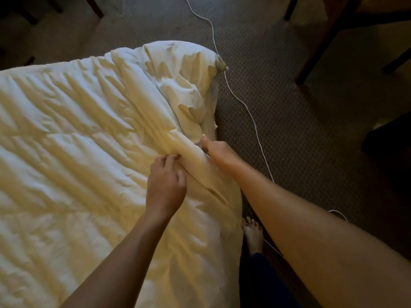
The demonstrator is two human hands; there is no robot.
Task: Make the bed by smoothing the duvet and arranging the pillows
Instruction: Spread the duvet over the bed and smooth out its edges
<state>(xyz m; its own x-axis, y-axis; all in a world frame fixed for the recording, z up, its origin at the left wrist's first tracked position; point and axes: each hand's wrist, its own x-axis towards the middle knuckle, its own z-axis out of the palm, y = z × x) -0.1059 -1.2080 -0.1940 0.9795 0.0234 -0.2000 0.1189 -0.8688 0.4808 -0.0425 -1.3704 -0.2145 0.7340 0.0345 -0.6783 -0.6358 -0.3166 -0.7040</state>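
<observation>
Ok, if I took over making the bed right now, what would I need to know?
Left hand: fingers curled, pinching a raised fold of the duvet.
Right hand: gripping the same fold from the other side, near the bed's edge.
Duvet: spread over the bed but heavily wrinkled; its far corner is bunched up.
Pillows: none in view.
Mind the white cord on the carpet beside the bed.
Left to do: flatten the fold, smooth the wrinkles, straighten the corner, arrange the pillows.
</observation>
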